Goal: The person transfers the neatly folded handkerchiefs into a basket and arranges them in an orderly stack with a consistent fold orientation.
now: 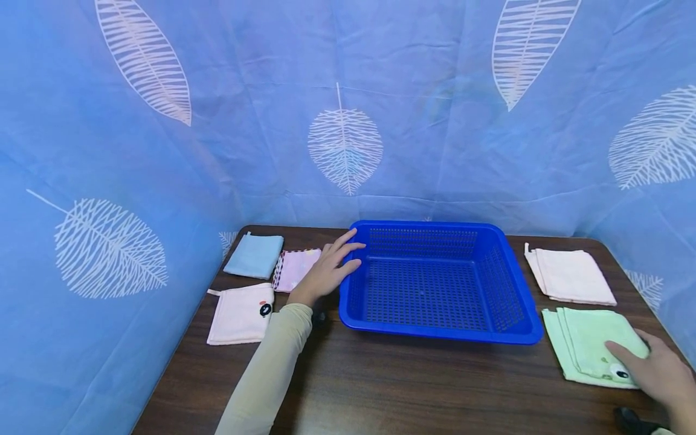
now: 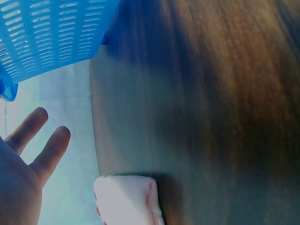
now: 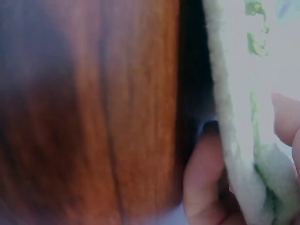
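Our right hand [image 1: 655,368] pinches the near corner of the green cloth [image 1: 589,344], thumb under its edge, at the tabletop's [image 1: 408,386] right side. Our left hand [image 1: 326,272], fingers straight and apart, rests against the blue basket's [image 1: 435,326] left rim.

Left hand [image 1: 326,272]: fingers straight against the near-left wall of the blue basket [image 1: 505,278]; that wall blocks passage to its right.
Behind left hand: pink cloth [image 1: 296,269] lies touching it; blue cloth [image 1: 254,255] and white cloth [image 1: 241,314] crowd the table's left edge.
Right hand [image 1: 655,371]: pinches the green cloth [image 1: 589,344] at the near-right corner.
Between the hands: bare table [image 1: 413,386] in front of the basket, open to pass.
Beyond right hand: white folded cloth [image 1: 571,275].
Surround: blue curtain [image 1: 348,121] closes three sides.
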`<move>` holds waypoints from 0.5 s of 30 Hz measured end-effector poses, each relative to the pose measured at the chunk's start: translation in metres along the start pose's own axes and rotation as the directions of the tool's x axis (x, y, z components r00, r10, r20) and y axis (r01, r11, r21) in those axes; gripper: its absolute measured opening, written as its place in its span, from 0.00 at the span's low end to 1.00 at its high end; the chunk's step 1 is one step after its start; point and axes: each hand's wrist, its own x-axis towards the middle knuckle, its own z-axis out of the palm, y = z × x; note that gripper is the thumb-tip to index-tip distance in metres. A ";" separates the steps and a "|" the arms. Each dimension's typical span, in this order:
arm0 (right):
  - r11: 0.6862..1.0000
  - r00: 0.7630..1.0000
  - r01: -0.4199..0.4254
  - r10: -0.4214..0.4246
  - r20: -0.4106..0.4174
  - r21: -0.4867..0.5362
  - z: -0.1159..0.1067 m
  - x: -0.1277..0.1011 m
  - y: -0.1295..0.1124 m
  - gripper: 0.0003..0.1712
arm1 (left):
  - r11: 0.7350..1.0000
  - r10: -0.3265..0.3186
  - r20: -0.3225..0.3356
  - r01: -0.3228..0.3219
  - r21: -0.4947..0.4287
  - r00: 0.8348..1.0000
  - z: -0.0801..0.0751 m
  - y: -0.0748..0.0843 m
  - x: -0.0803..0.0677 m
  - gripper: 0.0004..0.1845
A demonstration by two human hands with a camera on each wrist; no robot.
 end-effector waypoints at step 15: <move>0.986 0.998 0.034 -0.026 -0.054 0.160 -0.003 -0.002 0.001 0.50 | 1.000 0.000 -0.002 0.000 -0.012 1.000 -0.002 -0.002 0.002 0.22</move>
